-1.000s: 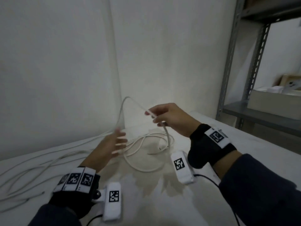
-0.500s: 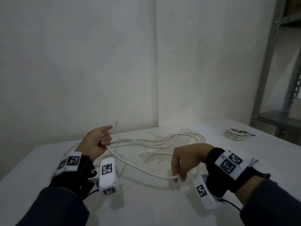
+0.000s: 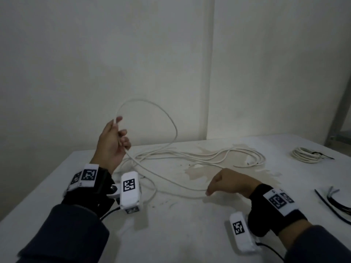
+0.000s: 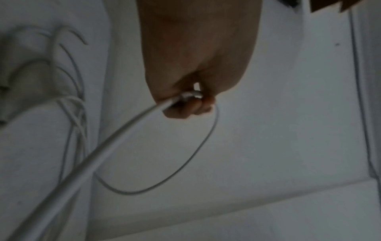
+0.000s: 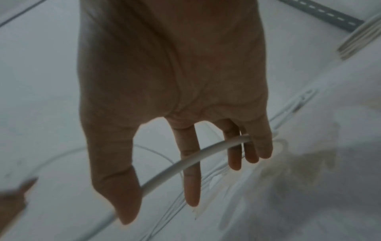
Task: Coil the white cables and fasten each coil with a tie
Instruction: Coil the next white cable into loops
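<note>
A long white cable (image 3: 175, 130) lies in loose strands across the white table (image 3: 180, 234). My left hand (image 3: 112, 143) is raised above the table's left side and grips the cable with curled fingers. A tall loop arcs up from it against the wall. The left wrist view shows the cable (image 4: 115, 140) leaving my left hand (image 4: 191, 97). My right hand (image 3: 226, 184) hangs low over the table with its fingers pointing down. In the right wrist view the cable (image 5: 206, 151) runs across the straight fingers (image 5: 190, 179), passing behind the thumb.
A finished white coil (image 3: 305, 155) with a dark tie lies at the back right of the table. Several black ties (image 3: 334, 203) lie near the right edge. A grey metal shelf upright (image 3: 340, 103) stands at far right. The wall is close behind the table.
My left hand has risen with the cable, and a tall loop now stands above it. My right hand stays low on the cable and its fingers have straightened.
</note>
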`<action>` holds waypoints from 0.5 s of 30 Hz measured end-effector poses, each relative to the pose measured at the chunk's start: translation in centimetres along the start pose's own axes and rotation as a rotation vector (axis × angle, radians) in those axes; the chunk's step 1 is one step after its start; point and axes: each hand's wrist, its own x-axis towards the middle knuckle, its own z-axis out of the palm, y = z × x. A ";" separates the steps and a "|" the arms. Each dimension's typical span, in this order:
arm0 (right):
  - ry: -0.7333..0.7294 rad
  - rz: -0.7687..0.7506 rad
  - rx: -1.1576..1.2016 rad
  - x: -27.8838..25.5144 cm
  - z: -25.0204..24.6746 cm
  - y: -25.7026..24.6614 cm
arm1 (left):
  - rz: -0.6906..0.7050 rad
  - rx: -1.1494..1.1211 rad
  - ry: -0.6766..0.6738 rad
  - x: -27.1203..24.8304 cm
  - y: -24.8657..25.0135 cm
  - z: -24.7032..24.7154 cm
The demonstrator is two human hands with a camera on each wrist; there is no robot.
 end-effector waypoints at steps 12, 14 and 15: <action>0.194 0.324 -0.054 5.3 0.6 1.6 | -0.379 1.035 0.397 0.5 -5.5 -9.2; 0.180 0.328 -0.091 6.3 0.7 2.0 | -0.267 1.201 0.419 -0.5 -5.2 -8.0; 0.195 0.324 -0.095 6.5 0.7 2.0 | -0.149 1.247 0.411 -1.2 -5.1 -6.9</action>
